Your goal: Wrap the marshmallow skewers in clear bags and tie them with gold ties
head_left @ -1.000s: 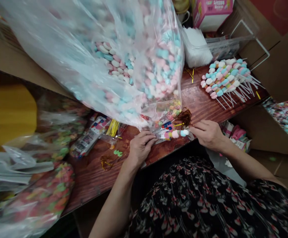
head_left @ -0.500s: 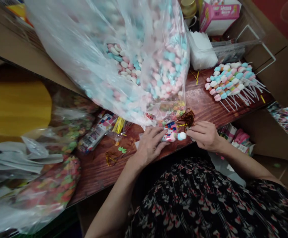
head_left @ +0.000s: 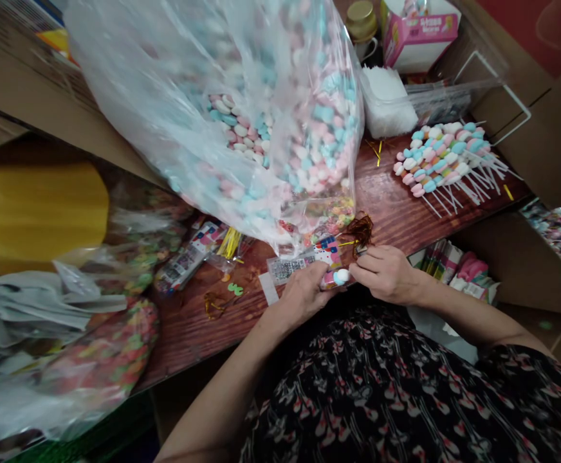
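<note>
Near the table's front edge, my left hand (head_left: 304, 290) is closed on a small printed plastic bag (head_left: 327, 281), thumb and fingers around its mouth. A marshmallow skewer (head_left: 341, 276), with blue and white pieces showing, lies partly inside that bag; the rest of it is hidden. My right hand (head_left: 383, 273) is closed in a pinch at the skewer's outer end, its stick covered by the fingers. Just behind my left hand lie more flat printed bags (head_left: 291, 266). A bundle of brown-gold twist ties (head_left: 359, 230) sits beyond my right hand.
A big clear sack of marshmallows (head_left: 242, 128) fills the back. Finished-looking marshmallow skewers (head_left: 442, 157) are piled at right. Bags of gummy candy (head_left: 111, 350) stand at left. Yellow ties (head_left: 231, 243), a plastic bin (head_left: 435, 96) and a pink box (head_left: 420, 35) are around.
The skewer has slid further into the bag, so fewer marshmallows stick out. Both hands have shifted slightly toward the body, uncovering the flat bags behind; the view has also moved a little.
</note>
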Available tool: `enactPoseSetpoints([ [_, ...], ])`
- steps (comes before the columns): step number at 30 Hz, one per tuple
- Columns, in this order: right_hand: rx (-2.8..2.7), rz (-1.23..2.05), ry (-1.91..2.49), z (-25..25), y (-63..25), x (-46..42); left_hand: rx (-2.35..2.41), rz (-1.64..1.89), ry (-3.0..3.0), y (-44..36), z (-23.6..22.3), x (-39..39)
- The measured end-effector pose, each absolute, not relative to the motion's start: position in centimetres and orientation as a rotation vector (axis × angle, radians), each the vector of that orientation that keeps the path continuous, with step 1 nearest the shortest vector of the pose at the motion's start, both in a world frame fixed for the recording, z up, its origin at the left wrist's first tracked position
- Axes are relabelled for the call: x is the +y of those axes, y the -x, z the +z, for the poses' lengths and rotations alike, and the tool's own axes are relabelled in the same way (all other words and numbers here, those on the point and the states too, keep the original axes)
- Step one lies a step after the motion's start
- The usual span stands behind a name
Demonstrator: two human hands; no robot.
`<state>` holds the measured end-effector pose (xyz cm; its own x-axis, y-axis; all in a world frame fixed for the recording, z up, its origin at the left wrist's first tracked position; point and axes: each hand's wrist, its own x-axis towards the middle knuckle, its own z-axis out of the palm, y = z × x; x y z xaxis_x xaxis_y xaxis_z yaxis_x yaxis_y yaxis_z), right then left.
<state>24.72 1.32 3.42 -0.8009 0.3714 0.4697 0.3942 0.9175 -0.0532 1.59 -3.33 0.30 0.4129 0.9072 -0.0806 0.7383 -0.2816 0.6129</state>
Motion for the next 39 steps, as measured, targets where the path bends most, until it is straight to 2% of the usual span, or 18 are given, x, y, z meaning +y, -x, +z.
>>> enactPoseSetpoints([
  [8, -2.803, 0.161, 0.465, 3.3, -22.9, 2.1, 1.209, 0.560, -1.845, -3.6, 0.3, -2.6],
  [12, -2.721, 0.307, 0.481, 4.1, -23.0, 3.1, 1.195, 0.714, -1.630, -4.3, 1.2, -2.3],
  [16, -2.559, 0.410, 0.630, 4.8, -24.2, 4.5, 1.145, 0.773, -1.181, -3.9, 2.5, -2.7],
  [22, -2.503, 0.556, 0.501, 5.2, -24.4, 4.9, 1.070, 0.858, -0.601, -4.1, 2.7, -2.8],
  [29, -2.504, 0.502, 0.584, 5.0, -21.3, 3.7, 1.192, 1.158, -0.734, -5.1, 2.3, -2.1],
  [32, -2.333, 0.527, 0.561, 4.8, -20.6, 3.5, 1.205, 1.286, -0.695, -5.1, 2.4, -2.1],
  [36, -1.799, 0.774, 0.787, 4.1, -20.3, 2.7, 1.241, 1.493, -0.601, -5.0, 2.5, -2.0],
  [39, -1.699, 0.966, 0.834, 3.1, -19.5, 1.5, 1.231, 1.564, -0.753, -5.2, 2.2, -1.9],
])
